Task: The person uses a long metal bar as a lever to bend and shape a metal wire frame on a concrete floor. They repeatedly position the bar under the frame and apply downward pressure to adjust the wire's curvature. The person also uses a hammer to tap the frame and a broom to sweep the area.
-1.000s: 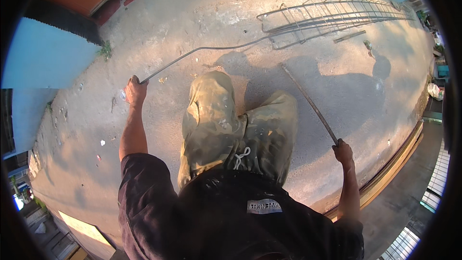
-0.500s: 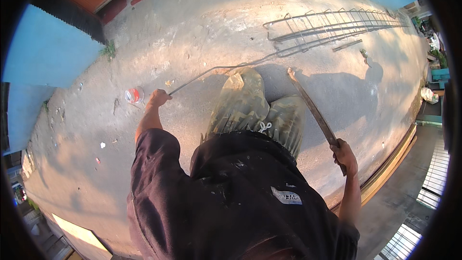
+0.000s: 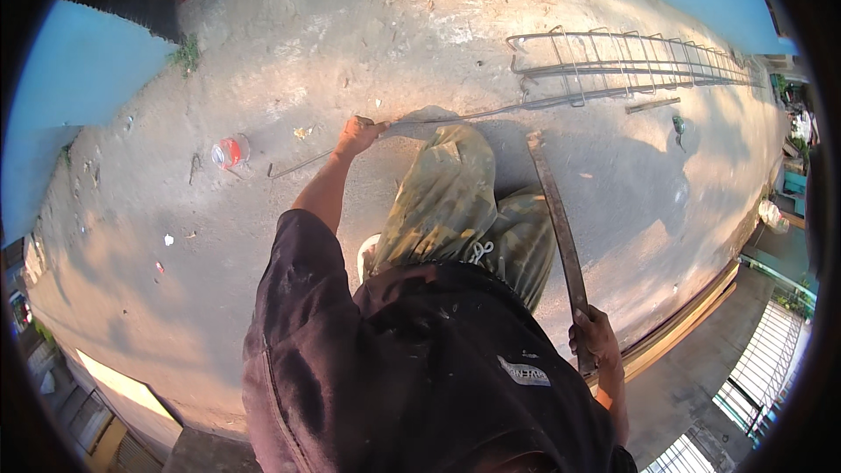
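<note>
My left hand (image 3: 359,134) is closed around a thin steel rod (image 3: 302,164) low over the concrete. The rod's left end has a short upward bend and sticks out past my fist; the other way it runs toward the rebar cage (image 3: 604,66). Whether it joins the cage I cannot tell. Down at the lower right, my right hand (image 3: 597,339) grips the near end of a long, dark, narrow bar (image 3: 561,228). The bar slants away from me, its paler far end beside my knee and apart from the rod. Camouflage trousers (image 3: 447,184) cover my bent legs between the hands.
A clear container with a red band (image 3: 230,153) sits left of the rod's bent end. A short metal piece (image 3: 653,106) and a small dark object (image 3: 679,125) lie beyond the bar. Long planks (image 3: 670,324) edge the right side; blue walls (image 3: 83,79) stand beyond.
My left hand has shifted right along the rod, exposing its bent left end. My right hand and the bar's near end have moved left and lower. The view has shifted slightly.
</note>
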`<state>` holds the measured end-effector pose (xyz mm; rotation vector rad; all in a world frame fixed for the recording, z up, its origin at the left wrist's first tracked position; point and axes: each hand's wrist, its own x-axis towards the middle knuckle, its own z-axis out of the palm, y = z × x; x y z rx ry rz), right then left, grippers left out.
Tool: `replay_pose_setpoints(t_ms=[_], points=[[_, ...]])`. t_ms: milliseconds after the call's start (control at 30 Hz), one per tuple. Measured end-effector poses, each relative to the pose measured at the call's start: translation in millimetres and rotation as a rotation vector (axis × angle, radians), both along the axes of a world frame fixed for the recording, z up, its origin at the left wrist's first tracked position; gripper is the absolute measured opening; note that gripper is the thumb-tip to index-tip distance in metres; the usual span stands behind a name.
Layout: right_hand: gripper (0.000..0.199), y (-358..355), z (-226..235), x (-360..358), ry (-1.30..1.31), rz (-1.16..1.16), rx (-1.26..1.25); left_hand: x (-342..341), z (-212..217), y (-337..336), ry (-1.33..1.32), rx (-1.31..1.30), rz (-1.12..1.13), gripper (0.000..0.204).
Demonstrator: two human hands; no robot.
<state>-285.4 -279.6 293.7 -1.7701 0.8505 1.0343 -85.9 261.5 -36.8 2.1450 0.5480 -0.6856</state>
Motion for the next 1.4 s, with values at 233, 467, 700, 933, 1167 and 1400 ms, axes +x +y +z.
replay_pose_setpoints(t_ms=[233, 467, 700, 933, 1167, 1400], points=[[0.022, 7.1, 8.5, 41.7, -0.097, 0.224, -0.147, -25.6, 29.2, -19.8, -0.207, 0.042, 0.081, 0.041], [0.025, -13.4, -68.0, 53.7, -0.443, 0.667, -0.406, -72.5, -6.7, -60.4, -0.117, 0.024, -0.050, 0.038], [0.023, -14.7, -73.7, 59.8, -0.463, 0.809, -0.605, -26.9, -1.6, -16.7, 0.101, -0.272, -0.125, 0.044], [0.022, -14.7, -64.2, 58.8, -0.477, 0.844, -0.625, 7.9, -6.0, -63.9, 0.421, -0.561, 0.008, 0.050], [0.024, -14.1, -50.0, 56.5, -0.383, 0.757, -0.344, 40.3, -19.6, -97.0, 0.193, -0.399, -0.103, 0.035], [0.033, -35.5, -44.6, 50.1, -0.644, 0.675, -0.351, 46.2, 36.2, -129.5, -0.141, -0.364, 0.165, 0.029]])
